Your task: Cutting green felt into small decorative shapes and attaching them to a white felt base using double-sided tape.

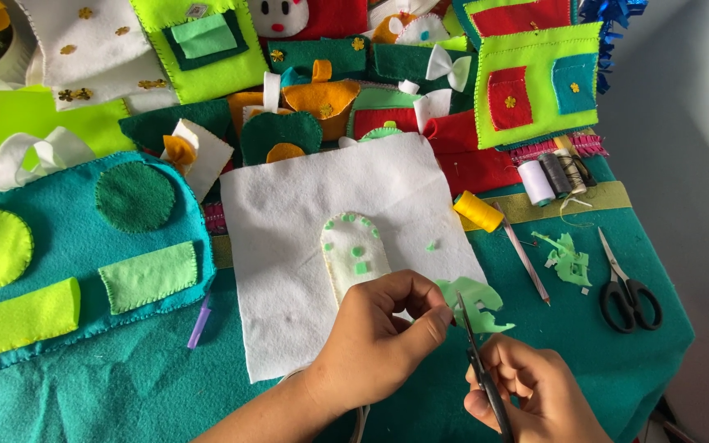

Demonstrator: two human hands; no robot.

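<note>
Your left hand point(383, 340) pinches a scrap of light green felt point(473, 303) between thumb and forefinger, holding it just above the near right corner of the white felt sheet point(289, 221). The scrap juts out to the right of your fingertips, its long axis running roughly left to right, so its free edge lies toward your right hand point(531, 394). That hand is the nearer one to the uncut part — its fingers are closed around the handles of a pair of small scissors point(478, 361), and the blades rise from the near side, slanting up and a little left until their tips meet the scrap's near edge, just beside your left thumb.

The scrap itself is thin, flat and ragged, with notched bites along its lower edge; it looks limp enough to droop where it is not held.

On the white sheet, just far and left of your left hand, lies a cream rounded felt shape point(354, 254) dotted with tiny green squares. To the right, on the teal cloth point(125, 394), rest more green offcuts point(569, 261), a pencil point(525, 261), a yellow thread spool point(478, 211) and black-handled scissors point(629, 295) — all well apart from your hands.
</note>
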